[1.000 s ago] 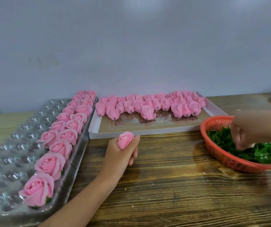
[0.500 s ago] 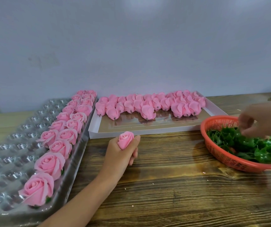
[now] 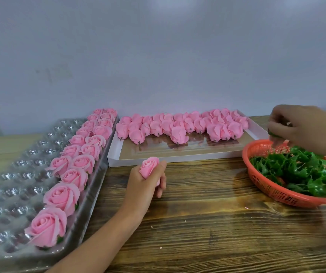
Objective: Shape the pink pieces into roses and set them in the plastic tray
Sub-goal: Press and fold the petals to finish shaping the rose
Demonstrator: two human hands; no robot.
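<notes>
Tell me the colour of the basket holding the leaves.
Orange-red basket, seen in the head view.

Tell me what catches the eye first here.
Two rows of finished pink roses fill the right side of the plastic tray at left, with a white box of unshaped pink pieces beside it. The left hand grips a rosebud mid-table, while the right hand pinches a green leaf over the red basket.

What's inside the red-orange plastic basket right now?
The red-orange plastic mesh basket holds a heap of glossy green leaf pieces. The right hand pinches one above its far rim. The heap covers the basket's floor.
</notes>
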